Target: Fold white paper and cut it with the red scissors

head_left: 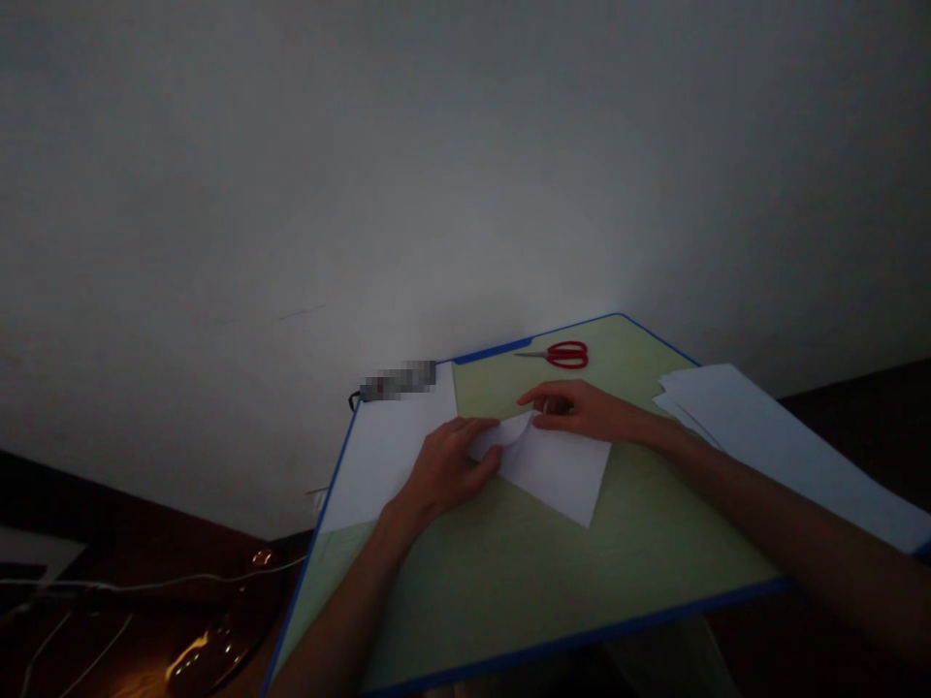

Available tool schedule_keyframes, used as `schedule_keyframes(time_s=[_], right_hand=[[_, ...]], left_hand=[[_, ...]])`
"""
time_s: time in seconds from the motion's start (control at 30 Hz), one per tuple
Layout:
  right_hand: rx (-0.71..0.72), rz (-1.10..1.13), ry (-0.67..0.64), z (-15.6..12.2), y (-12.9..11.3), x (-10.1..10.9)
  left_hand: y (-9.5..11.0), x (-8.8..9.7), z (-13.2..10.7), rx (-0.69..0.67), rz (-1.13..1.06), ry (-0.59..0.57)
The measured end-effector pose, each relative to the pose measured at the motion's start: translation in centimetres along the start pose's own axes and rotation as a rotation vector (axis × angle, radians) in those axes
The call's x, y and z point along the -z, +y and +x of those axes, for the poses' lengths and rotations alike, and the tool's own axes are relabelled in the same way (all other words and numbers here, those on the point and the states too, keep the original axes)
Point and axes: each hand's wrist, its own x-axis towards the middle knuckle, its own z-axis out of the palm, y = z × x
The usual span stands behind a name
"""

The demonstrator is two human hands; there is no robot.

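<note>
A white sheet of paper (571, 475) lies between my hands on the green tabletop, part of it bent up into a curved flap. My left hand (457, 463) grips its left end, the thumb and fingers closed on the paper. At the top edge, my right hand (582, 409) has its thumb and curled fingers on the raised corner, while the index finger stretches out to the left. The exact hold under those fingers is partly hidden. Beyond the right hand lie scissors (567, 355) with red handles, blades pointing left.
The green table (472, 601) has a blue rim and stands against a grey wall (465, 174). Another white sheet (378, 451) lies at the left, a blurred-out object (399, 381) on its far edge. Several papers (771, 436) lie at the right. White cables (196, 580) run at lower left.
</note>
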Motion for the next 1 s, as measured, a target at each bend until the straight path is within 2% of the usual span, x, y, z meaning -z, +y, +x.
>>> schedule_keyframes(time_s=[0.17,0.43,0.67,0.83,1.0], right_hand=[[0.036,-0.114,-0.011,-0.1,-0.1,-0.7],[0.037,-0.127,0.049,0.2,0.0,-1.0],[0.056,-0.151,0.093,0.2,0.0,-1.0],[0.074,-0.172,0.115,0.4,0.1,-0.9],[0.058,-0.176,0.133,0.3,0.3,-0.7]], left_hand=[[0.0,-0.2,0.0,-0.026,0.006,-0.004],[0.4,0.0,-0.1,-0.083,0.081,-0.102],[0.9,0.3,-0.2,-0.087,0.067,-0.132],[0.0,-0.4,-0.2,-0.057,0.013,-0.053],[-0.8,-0.7,0.5,0.126,-0.065,0.094]])
